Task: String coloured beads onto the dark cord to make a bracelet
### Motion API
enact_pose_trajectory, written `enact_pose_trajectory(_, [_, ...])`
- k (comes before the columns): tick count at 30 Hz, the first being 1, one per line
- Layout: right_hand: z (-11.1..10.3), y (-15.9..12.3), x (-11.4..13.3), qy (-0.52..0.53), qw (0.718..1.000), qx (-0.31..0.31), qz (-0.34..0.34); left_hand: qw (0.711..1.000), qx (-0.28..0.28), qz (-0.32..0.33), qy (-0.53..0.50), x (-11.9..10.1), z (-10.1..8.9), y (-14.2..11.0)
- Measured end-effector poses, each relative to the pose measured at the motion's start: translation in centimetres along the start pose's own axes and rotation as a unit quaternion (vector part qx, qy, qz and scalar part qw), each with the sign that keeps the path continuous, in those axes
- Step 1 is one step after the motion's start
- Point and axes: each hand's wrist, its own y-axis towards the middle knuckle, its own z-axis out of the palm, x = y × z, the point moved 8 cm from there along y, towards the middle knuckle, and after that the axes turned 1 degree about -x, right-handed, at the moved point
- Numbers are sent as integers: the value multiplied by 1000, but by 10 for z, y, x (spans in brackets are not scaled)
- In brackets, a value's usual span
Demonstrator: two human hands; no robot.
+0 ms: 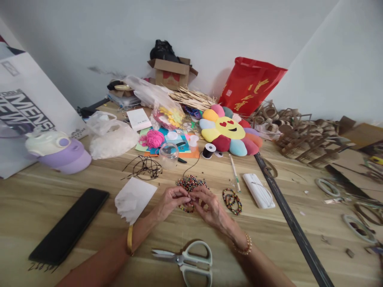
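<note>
My left hand (171, 201) and my right hand (208, 204) meet over the middle of the table, both with fingertips pinched. Between them they grip a thin black cord (196, 162) that runs back to a spool of black cord (209, 150). A strand of multicoloured beads (187, 209) hangs in a loop beneath my fingers. Just behind my hands lies a pile of small loose beads (191, 181). Finished-looking beaded bracelets (232, 201) rest to the right. Nearer to me is a pair of scissors (187, 259) with pale handles. The exact pinch point is too small to make out.
A black case (70, 226) and white paper (140, 194) lie left. Black cord pieces (145, 166), a clear jar (168, 154) and a flower cushion (229, 129) stand behind. On the right are a white power bank (258, 190) and a black strip (290, 215).
</note>
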Motion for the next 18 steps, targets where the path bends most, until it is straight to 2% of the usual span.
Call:
enact_pose_trajectory(5, [-2,-1,5,-37,999,-16,-15,1000,-6,1,-10,4,-3,1])
enact_pose_trajectory(14, [3,-4,8,-157,987,15,-35,1000,4,-1,-1,5,-2,2])
enact_pose_trajectory(18, [3,-4,9,-167,985,14,-39,1000,7,7,23,1,0,0])
